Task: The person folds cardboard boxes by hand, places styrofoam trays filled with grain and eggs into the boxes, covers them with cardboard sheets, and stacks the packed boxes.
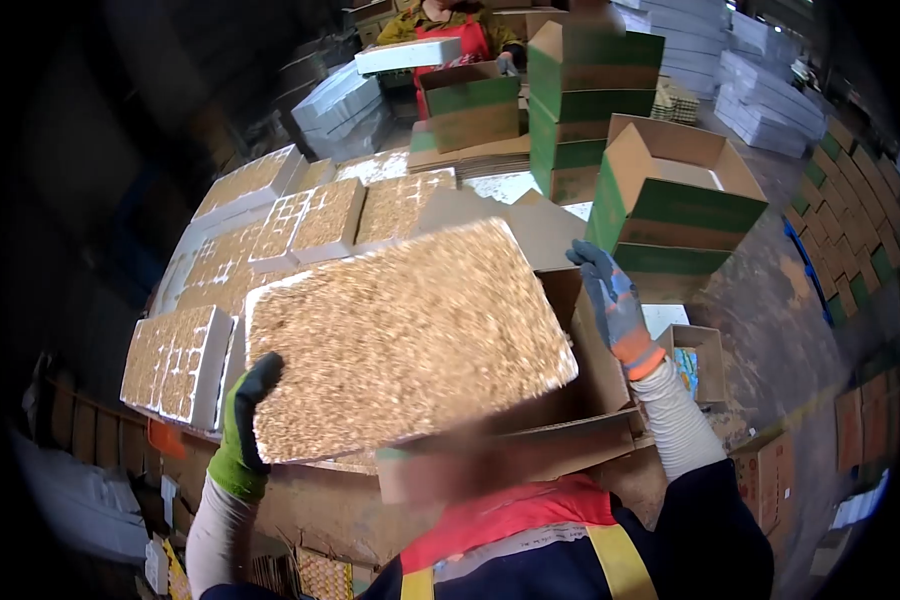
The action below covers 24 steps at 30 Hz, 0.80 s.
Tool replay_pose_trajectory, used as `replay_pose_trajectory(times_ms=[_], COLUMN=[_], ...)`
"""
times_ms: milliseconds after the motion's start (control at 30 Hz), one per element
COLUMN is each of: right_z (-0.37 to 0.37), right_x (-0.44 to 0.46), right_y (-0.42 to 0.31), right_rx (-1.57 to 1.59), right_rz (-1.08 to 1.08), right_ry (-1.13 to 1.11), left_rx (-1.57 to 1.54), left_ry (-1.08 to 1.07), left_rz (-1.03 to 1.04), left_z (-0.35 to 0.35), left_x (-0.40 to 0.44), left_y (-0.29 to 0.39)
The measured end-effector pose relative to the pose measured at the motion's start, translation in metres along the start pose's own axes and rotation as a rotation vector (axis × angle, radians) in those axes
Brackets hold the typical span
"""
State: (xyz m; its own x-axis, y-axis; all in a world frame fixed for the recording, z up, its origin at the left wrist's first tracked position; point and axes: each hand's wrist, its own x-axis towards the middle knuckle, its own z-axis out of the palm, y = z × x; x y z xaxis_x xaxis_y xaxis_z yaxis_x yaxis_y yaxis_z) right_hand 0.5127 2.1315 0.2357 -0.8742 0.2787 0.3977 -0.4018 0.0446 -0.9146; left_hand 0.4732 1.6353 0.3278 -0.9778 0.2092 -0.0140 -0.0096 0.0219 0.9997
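My left hand (pixel 247 425), in a green and dark glove, grips the left edge of a white foam tray (pixel 410 340). The tray is tilted and its top is covered with loose, light-brown grains, blurred by motion. My right hand (pixel 610 310), in a grey and orange glove, is raised with its fingers stretched upward, apart from the tray. It is at the right side of an open cardboard box (pixel 595 350); whether it touches the box wall I cannot tell. The tray partly covers this box, hiding most of its inside.
Several grain-covered foam trays (pixel 325 218) lie on the table at left. Green-banded cartons (pixel 595 100) are stacked ahead, with an open carton (pixel 685 210) at right. A small box (pixel 695 365) stands below it. Across the table, a person in a red apron (pixel 450 45) handles a white tray (pixel 408 55).
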Motion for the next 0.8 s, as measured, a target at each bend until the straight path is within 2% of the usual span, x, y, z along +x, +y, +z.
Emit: replay_pose_trajectory(times_ms=[33,67,100,133,167,200,267,300,333,400,433,467,533,567,600,667,733,767,800], right_z=[-0.001,-0.003,-0.005,-0.003,0.0,0.003,0.003,0.0,-0.001,-0.001,0.004,0.007,0.004,-0.002,-0.006,-0.007,-0.002,0.0,-0.002], right_x=[-0.001,-0.002,-0.004,-0.004,-0.006,-0.007,-0.008,-0.007,-0.007,-0.009,-0.008,-0.01,-0.009,-0.009,-0.008,-0.003,-0.003,-0.003,-0.003], right_y=[0.003,0.005,0.009,0.007,0.003,0.003,0.005,0.008,0.007,0.002,0.017,0.005,-0.023,-0.017,-0.015,-0.017,-0.019,-0.022,-0.027], right_rx=[0.015,0.03,0.249,0.47,0.229,0.233,0.537,0.216,0.222,-0.001,0.568,0.574,0.045,0.203,0.216,-0.505,-0.395,-0.413,-0.585], right_rz=[0.002,0.005,0.028,0.049,0.047,0.049,0.075,0.011,0.017,0.025,0.103,0.116,0.066,0.199,0.202,-0.205,-0.12,-0.125,-0.195], right_ry=[0.005,0.009,0.037,0.064,0.092,0.104,0.123,0.092,0.095,0.065,0.137,0.124,-0.032,-0.059,-0.091,-0.12,-0.15,-0.182,-0.201], left_rx=[0.145,0.309,0.415,0.42,0.413,0.404,0.446,0.479,0.485,0.515,0.525,0.505,0.557,0.561,0.349,0.493,1.639,1.46,1.43], left_ry=[-0.126,-0.259,-0.202,-0.178,-0.235,-0.291,-0.297,-0.289,-0.289,-0.298,-0.458,-0.434,-0.578,-0.66,-0.633,-0.382,-0.801,-0.647,-0.578], left_rz=[0.056,0.209,0.048,-0.006,0.057,0.116,0.053,-0.014,-0.021,-0.085,0.065,-0.051,0.082,0.154,0.054,-0.328,0.217,-0.032,-0.015], left_z=[0.006,0.029,0.033,0.044,0.043,0.042,0.057,0.066,0.075,0.09,0.085,0.106,0.111,0.109,0.108,0.133,0.11,0.138,0.14], left_x=[0.001,-0.006,0.001,-0.002,-0.003,-0.004,-0.011,-0.016,-0.02,-0.024,-0.018,-0.017,-0.01,-0.002,0.003,0.016,0.027,0.021,0.018], left_y=[0.003,0.023,0.03,0.046,0.047,0.048,0.066,0.073,0.077,0.083,0.075,0.079,0.058,0.047,0.039,0.04,0.02,0.044,0.041])
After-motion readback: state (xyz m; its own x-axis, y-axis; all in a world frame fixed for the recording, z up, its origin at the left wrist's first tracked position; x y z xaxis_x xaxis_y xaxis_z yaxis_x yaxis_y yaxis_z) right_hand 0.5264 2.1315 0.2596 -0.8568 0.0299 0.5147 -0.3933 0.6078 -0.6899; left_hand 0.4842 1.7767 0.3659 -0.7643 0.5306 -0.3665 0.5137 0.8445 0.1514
